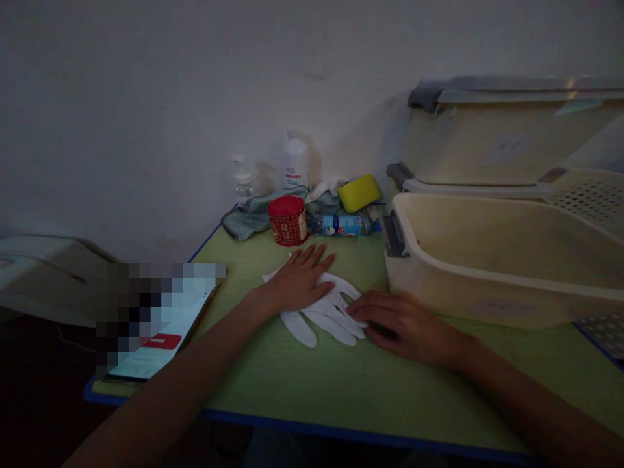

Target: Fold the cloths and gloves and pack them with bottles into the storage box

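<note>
A white glove [327, 317] lies spread on the green tabletop, its fingers pointing toward the near right. My left hand [301, 279] rests flat on the cuff and palm part of the glove, fingers stretched out, covering some of it. At the glove's right side, my right hand [407, 324] has its fingertips and thumb closed on the ends of the glove's fingers. The exact pinch is partly hidden behind my fingers. Just beyond my left hand stands a round red tin [287, 221], with a clear bottle with a blue label [344, 225] lying beside it.
On the right stands a large cream plastic bin [487, 279] with its lid [497, 140] raised. A lit tablet [160, 344] lies at the left edge. Toward the wall are a grey-green cloth [246, 221], a yellow sponge [359, 193], a white bottle [295, 159] and a small pump bottle [242, 182].
</note>
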A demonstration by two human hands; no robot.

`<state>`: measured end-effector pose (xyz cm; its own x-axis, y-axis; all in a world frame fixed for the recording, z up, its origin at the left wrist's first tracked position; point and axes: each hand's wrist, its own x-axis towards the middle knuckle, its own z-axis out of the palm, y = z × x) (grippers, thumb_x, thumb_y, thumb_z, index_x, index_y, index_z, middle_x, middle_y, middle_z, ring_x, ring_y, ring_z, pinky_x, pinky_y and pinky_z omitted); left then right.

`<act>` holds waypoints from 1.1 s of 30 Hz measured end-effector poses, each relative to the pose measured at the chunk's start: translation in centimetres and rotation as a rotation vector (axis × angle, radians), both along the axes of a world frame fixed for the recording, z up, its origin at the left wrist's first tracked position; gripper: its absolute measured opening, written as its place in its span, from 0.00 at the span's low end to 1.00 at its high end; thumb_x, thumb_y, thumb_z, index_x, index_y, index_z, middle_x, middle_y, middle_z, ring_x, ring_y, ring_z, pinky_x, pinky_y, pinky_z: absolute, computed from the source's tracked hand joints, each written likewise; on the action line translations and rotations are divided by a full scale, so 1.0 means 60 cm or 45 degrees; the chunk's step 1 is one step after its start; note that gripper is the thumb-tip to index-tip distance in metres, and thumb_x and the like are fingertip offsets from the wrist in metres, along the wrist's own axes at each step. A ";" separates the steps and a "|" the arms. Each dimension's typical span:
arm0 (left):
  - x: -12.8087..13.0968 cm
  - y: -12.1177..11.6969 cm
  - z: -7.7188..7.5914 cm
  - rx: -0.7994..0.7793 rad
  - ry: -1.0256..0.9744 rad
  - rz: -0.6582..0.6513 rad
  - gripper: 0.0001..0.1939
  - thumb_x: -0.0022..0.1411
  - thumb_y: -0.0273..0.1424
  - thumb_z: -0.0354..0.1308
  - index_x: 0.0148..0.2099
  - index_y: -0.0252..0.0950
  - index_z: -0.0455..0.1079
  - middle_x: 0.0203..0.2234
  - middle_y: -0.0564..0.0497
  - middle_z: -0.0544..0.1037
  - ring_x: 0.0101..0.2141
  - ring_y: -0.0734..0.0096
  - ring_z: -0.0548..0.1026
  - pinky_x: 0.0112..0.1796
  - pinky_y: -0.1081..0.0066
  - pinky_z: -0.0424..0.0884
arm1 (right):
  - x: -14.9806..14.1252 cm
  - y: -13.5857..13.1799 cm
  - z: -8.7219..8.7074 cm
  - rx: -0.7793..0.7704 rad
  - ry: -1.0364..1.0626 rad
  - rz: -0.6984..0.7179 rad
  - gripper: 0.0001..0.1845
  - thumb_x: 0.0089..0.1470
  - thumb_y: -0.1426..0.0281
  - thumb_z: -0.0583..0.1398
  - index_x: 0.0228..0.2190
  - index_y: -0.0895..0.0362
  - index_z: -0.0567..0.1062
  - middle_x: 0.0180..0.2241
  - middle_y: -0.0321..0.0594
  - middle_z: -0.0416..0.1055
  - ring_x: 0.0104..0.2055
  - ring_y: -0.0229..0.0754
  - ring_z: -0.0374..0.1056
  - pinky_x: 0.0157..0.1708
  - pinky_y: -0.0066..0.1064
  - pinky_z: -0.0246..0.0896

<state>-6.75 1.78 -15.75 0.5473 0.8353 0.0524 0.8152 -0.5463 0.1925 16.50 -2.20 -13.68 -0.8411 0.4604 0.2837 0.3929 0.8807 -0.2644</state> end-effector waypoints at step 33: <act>0.007 -0.002 0.016 0.013 0.246 0.004 0.32 0.66 0.46 0.35 0.66 0.35 0.43 0.65 0.38 0.43 0.63 0.51 0.43 0.59 0.55 0.45 | -0.011 -0.027 0.004 0.350 -0.045 0.058 0.15 0.61 0.75 0.47 0.34 0.60 0.73 0.31 0.42 0.72 0.34 0.39 0.66 0.33 0.31 0.61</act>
